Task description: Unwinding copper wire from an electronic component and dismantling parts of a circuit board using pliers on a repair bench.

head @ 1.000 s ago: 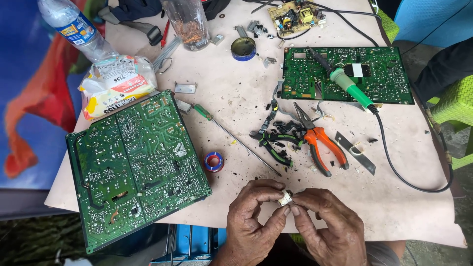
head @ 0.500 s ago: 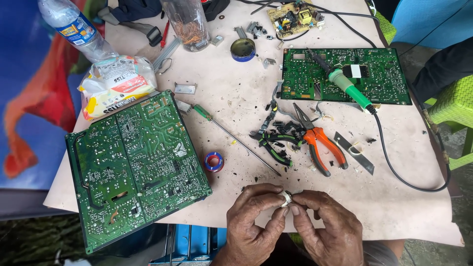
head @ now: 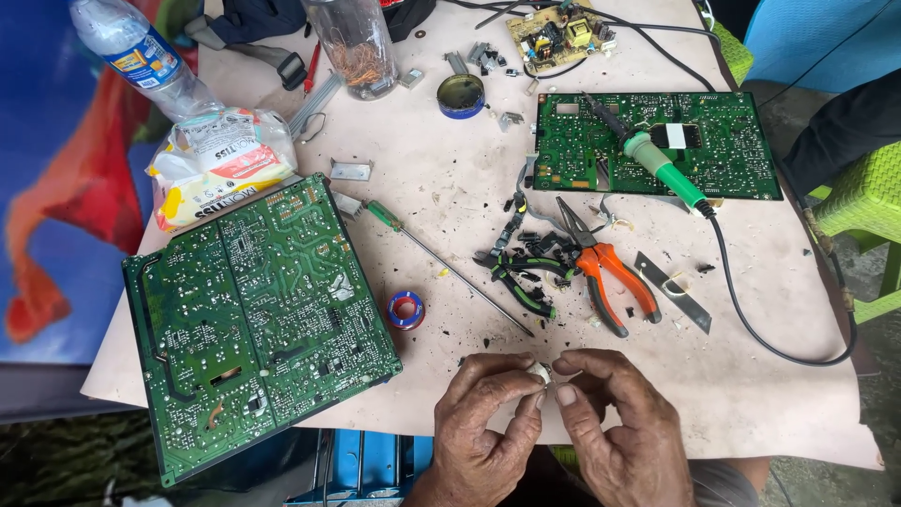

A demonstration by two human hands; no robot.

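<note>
Circuit boards frame the table (head: 751, 376): a large green one (head: 253, 319) near left, a smaller one (head: 657, 145) far right with a green-handled soldering iron (head: 662, 169) lying on it. Orange pliers (head: 605, 268) and a slim screwdriver (head: 450, 268) lie between, unmoved since the earlier frames. At the near edge, left hand (head: 488, 432) and right hand (head: 610, 422) stay pinched together on a small whitish component (head: 541, 374), mostly hidden by fingertips.
</note>
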